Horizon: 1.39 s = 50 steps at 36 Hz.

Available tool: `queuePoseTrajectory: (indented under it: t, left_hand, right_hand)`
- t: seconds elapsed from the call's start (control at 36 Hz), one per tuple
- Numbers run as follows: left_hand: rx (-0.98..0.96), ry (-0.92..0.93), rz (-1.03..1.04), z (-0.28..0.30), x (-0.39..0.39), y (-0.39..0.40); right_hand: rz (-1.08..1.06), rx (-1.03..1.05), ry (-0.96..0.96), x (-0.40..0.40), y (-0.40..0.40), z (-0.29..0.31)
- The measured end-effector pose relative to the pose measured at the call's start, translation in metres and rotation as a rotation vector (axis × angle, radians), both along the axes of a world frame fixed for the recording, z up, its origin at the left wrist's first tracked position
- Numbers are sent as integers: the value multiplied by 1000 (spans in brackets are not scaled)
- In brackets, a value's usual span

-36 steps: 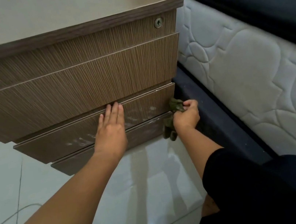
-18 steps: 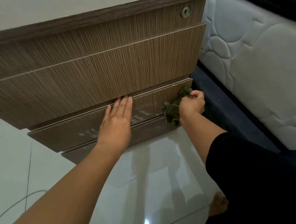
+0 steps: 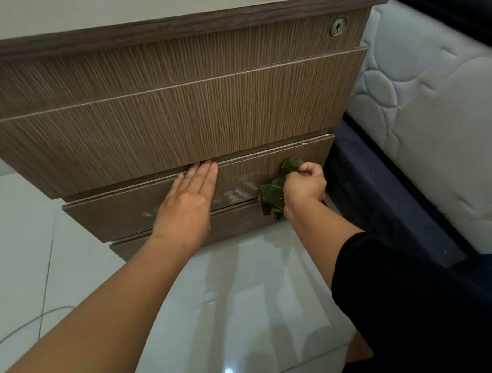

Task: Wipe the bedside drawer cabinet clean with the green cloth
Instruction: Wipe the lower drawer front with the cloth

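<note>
Fingers (image 3: 307, 168) of my right hand (image 3: 303, 185) are curled tight round the green cloth (image 3: 274, 193), whose bunched folds spill out at nine o'clock of the fist and lie against the lower drawer front (image 3: 158, 204); how much cloth sits inside the fist I cannot tell. My left hand (image 3: 185, 206) lies flat and spread on the same front, holding nothing, its fingertips (image 3: 203, 168) tucked under the overhanging edge of the big drawer above.

Working down in size: the bedside drawer cabinet (image 3: 164, 118) fills the twelve o'clock half, its left side cut off by the frame. At three o'clock the quilted mattress (image 3: 452, 123) stands close, leaving only a narrow dark gap beside my fist. Open tiled floor (image 3: 6, 238) runs from nine to six o'clock. Pale dusty smears (image 3: 236, 192) lie between my hands. A keyhole (image 3: 338, 26) sits at one o'clock.
</note>
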<state>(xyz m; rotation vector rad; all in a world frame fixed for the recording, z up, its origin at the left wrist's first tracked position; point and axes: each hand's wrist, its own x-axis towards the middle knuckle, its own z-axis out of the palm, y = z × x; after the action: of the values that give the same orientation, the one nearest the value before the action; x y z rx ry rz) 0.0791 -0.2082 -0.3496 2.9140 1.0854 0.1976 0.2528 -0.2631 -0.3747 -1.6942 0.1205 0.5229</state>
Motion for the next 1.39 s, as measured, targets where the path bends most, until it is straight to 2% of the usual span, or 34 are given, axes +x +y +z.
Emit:
queuePoseTrajectory:
  t: [0.56, 0.86, 1.0, 1.08, 1.19, 1.28, 1.33, 1.39]
  left_hand:
    - [-14, 28, 53, 9, -99, 32]
    - [-84, -134, 179, 11, -165, 43]
    - [-106, -182, 181, 4, -182, 52]
    - [-107, -212, 167, 3, -188, 54]
    - [-116, -262, 181, 0, -194, 55]
    - [-114, -257, 213, -1, -197, 57]
    - [-116, -259, 219, -1, -199, 58]
    - [-118, -267, 227, 0, -199, 58]
  right_hand:
    - [80, -1, 92, -118, 35, 12]
    - [169, 4, 152, -232, 72, 8]
    - [183, 13, 150, -270, 88, 4]
    - [231, 7, 85, -284, 95, -3]
    - [431, -17, -93, -298, 95, -16]
    - [873, -27, -299, -302, 85, -19]
    - [1159, -154, -482, -302, 78, -24]
    - [1400, -242, -862, -301, 75, -30]
